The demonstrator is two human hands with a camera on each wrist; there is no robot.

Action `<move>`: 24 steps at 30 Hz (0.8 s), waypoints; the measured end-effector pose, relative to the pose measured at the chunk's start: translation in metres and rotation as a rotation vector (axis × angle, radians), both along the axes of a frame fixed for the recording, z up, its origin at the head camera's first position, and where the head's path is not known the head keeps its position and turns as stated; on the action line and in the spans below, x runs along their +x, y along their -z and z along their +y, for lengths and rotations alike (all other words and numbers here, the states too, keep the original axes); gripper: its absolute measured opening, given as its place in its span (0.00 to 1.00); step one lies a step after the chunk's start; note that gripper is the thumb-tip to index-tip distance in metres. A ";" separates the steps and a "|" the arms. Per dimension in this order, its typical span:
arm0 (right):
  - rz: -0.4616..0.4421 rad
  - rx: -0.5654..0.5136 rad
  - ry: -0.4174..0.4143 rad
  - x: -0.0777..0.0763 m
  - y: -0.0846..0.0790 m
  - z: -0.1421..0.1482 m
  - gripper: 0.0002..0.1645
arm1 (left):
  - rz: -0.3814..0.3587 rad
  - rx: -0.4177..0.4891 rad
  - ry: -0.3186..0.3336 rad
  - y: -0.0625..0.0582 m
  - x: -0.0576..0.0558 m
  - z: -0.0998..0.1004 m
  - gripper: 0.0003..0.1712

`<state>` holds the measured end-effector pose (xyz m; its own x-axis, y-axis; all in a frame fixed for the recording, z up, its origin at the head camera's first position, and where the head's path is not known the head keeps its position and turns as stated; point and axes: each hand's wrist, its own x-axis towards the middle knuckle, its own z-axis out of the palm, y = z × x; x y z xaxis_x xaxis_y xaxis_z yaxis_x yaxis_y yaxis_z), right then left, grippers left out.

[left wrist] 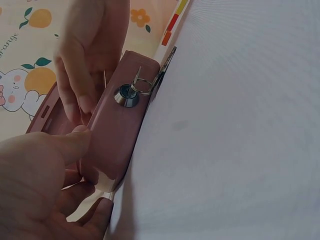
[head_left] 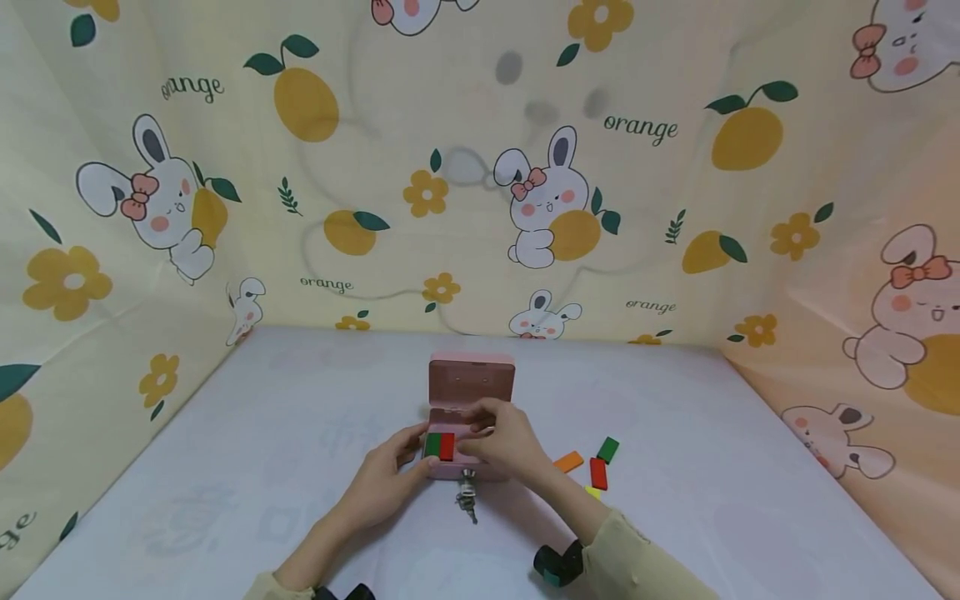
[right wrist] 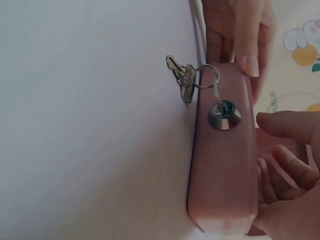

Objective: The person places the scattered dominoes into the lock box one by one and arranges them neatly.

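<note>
A pink metal cash box (head_left: 471, 382) stands on the table with its lid raised. Inside it, at the left, a green block (head_left: 432, 445) and a red block (head_left: 447, 447) lie side by side. My left hand (head_left: 382, 483) grips the box's left end, thumb on the front rim and fingers around the side. Over the right part of the box's inside is my right hand (head_left: 510, 437), fingers loosely bent and thumb apart from them; nothing shows between them. Keys (right wrist: 186, 80) on a ring hang from a key in the front lock (right wrist: 224, 117).
Right of the box lie loose blocks: orange (head_left: 568, 462), red (head_left: 598, 473), green (head_left: 608, 450) and a partly hidden yellow block (head_left: 592, 492). A white cloth covers the table (head_left: 712, 517). A printed rabbit-and-orange curtain (head_left: 450, 100) encloses the back and sides.
</note>
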<state>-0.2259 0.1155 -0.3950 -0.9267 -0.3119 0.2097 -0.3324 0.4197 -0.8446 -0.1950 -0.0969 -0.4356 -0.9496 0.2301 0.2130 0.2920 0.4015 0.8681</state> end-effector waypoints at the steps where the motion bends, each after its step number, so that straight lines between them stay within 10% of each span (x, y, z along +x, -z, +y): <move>1: 0.005 0.003 0.004 0.002 -0.001 0.002 0.20 | -0.001 -0.001 -0.001 0.000 0.000 0.000 0.32; 24: -0.183 -0.092 0.241 0.044 -0.027 0.115 0.21 | 0.003 -0.020 -0.015 0.001 0.000 0.000 0.33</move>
